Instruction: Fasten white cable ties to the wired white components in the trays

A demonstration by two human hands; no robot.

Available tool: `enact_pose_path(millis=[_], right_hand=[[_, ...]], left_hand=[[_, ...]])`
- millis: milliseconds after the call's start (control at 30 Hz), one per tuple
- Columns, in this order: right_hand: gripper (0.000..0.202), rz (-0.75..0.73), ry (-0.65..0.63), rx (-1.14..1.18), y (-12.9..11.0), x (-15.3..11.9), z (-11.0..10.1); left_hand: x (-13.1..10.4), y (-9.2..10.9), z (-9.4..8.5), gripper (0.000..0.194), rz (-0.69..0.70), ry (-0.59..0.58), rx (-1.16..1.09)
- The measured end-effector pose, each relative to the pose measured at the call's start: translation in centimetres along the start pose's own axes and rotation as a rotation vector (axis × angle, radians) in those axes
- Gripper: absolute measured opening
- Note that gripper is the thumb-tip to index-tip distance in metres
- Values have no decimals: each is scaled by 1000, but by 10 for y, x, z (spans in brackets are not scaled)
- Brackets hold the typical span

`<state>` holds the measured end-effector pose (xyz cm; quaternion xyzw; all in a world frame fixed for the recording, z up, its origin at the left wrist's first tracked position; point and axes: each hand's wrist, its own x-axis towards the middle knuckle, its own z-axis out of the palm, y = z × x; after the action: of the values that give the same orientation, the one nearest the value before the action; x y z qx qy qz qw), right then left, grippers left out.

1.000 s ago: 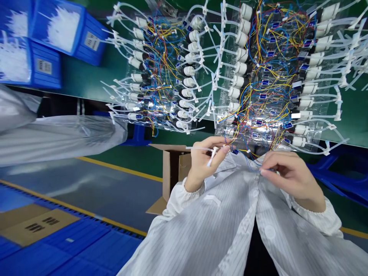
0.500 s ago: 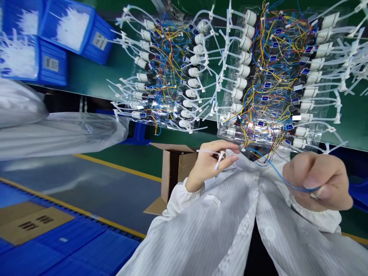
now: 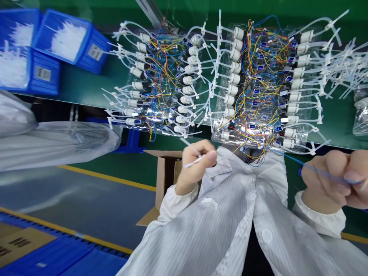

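Observation:
My left hand [image 3: 197, 163] is closed, thumb against fingers, with a thin translucent tube and its white tee connector [image 3: 198, 156] sticking out of the grip. A small dark bit shows by the thumb tip; what it belongs to is hidden. At the right edge my right hand [image 3: 335, 180] pinches a blue wire [image 3: 301, 163], stretched towards the near end of the right-hand tray. That clear plastic tray [image 3: 304, 143] bears two rows of small white-capped motor-like pumps [image 3: 290, 132] with tubes and tangled coloured wires [image 3: 250, 145], some hanging over its near edge.
A similar tray of pumps [image 3: 161, 119] lies to the left on the green table [image 3: 86, 86]. Blue bins [image 3: 94, 63] with white pieces stand at the far left. Loose tubes [image 3: 345, 69] are heaped at the right. An open cardboard box [image 3: 161, 180] stands below the table edge.
My right hand has moved right, drawing the blue wire out straighter. My left hand has shifted left and slightly down, away from the tray, keeping the tube. The whole view has shifted slightly.

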<state>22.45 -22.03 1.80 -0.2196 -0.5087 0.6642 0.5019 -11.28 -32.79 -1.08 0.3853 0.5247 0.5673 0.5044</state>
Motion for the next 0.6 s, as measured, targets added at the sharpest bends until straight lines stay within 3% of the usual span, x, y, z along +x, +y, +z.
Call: enact_pose_path(millis=[100,200,233,300,367,467,533,600], right_hand=[[13,50,148,-11,-1,9,-7],[14,102,328,18,1,16,-9],[14,112,372,26,3,17,-10],[11,120,434,37,4,17,-9],[9,114,463,38,5,17,-6],[9,101,455,24,7,17,1],[10,96,434,15,8,18,4],[13,78,401,6,9,18,3]], left_hand=[[-4,21,-40,48,150,-233,-293],[-14,36,-88,44,230,-516,-366],[-20,38,-102,47,245,-520,-350],[-32,40,-118,55,286,-288,-304],[-41,37,-117,62,284,2,-264],[-39,23,-84,56,127,255,-144],[-29,9,-54,38,2,303,66],[-18,-9,-29,24,-21,246,332]])
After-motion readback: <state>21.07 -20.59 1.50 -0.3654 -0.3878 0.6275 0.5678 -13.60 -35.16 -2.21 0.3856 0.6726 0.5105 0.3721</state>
